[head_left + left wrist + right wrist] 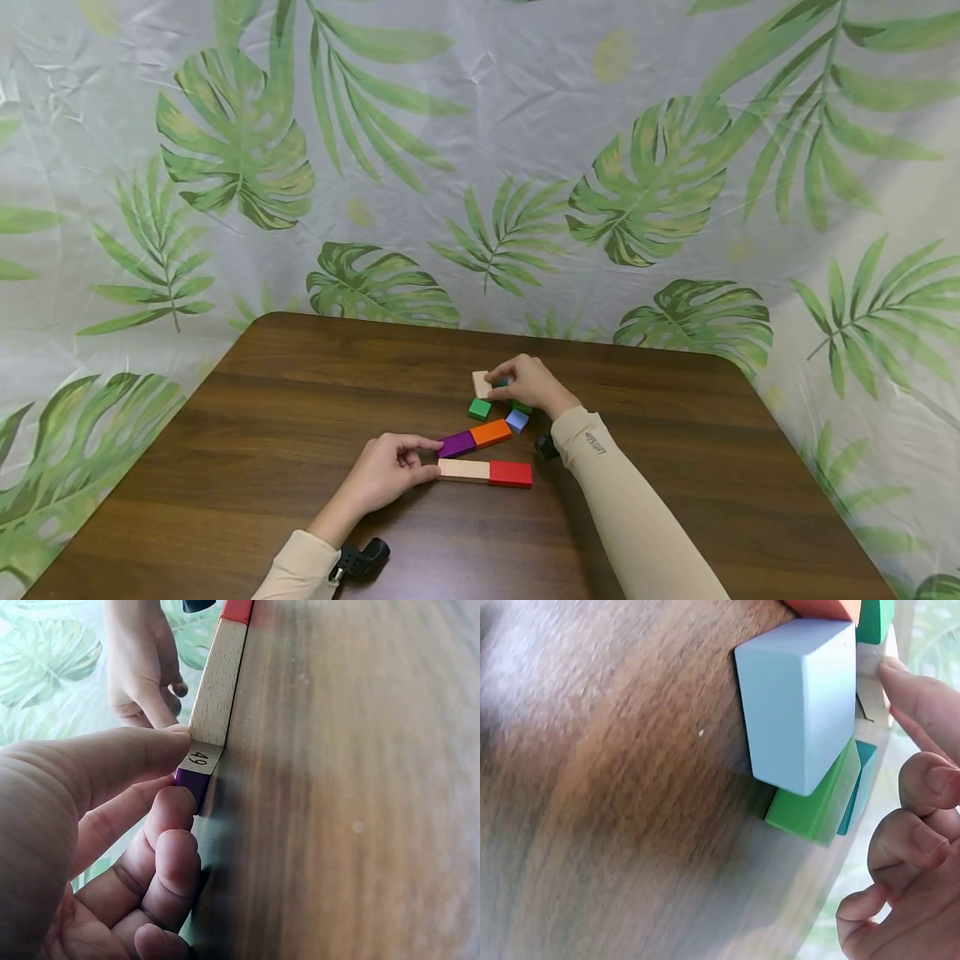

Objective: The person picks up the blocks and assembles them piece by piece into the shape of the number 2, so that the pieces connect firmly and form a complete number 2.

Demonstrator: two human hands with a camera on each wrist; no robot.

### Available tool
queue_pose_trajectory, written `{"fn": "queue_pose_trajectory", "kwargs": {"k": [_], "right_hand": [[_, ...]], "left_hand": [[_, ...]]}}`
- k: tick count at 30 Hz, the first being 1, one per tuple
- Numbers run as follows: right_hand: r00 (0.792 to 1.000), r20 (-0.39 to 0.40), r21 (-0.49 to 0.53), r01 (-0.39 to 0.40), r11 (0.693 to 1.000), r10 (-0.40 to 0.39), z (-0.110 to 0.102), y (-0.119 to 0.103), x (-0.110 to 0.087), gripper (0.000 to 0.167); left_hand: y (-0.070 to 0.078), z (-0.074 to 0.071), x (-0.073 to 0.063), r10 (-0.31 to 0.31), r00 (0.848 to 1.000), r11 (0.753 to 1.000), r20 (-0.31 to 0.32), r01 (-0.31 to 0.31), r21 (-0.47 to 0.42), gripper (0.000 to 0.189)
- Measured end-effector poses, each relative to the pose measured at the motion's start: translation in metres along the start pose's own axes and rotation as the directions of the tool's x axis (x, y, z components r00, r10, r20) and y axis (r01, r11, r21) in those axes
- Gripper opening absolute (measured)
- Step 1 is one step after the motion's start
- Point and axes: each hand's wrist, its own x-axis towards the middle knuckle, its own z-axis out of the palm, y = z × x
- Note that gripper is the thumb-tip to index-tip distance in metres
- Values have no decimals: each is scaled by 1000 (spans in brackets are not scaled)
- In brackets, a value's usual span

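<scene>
My left hand (384, 475) has its thumb at the left end of a plain wooden block (463, 471) and its index finger at the left end of a purple block (456, 444). The number 49 shows on the plain block's end (198, 758) in the left wrist view. A red block (511, 474) continues the plain one; an orange block (491, 433) continues the purple one at a slant. Farther back, my right hand (531, 385) pinches a smaller plain block (481, 384) between thumb and index finger, its other fingers curled.
Close to the right hand lie a green block (479, 408), a light blue block (517, 420), another green block (810, 806) and a teal block (859, 784). The brown wooden table (300, 392) ends at a leaf-patterned curtain (480, 150). Both wrists wear black straps.
</scene>
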Motion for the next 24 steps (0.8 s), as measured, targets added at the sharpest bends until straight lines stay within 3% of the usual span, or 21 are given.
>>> {"fn": "queue_pose_trajectory", "kwargs": {"k": [11, 24], "right_hand": [[1000, -25, -16, -2, 1000, 2, 1, -4, 5, 22], [999, 18, -156, -25, 987, 28, 5, -23, 14, 55]], "left_hand": [[-2, 1, 1, 1, 1000, 1000, 3, -1, -11, 28], [-2, 1, 0, -2, 1000, 1000, -1, 2, -7, 28]]}}
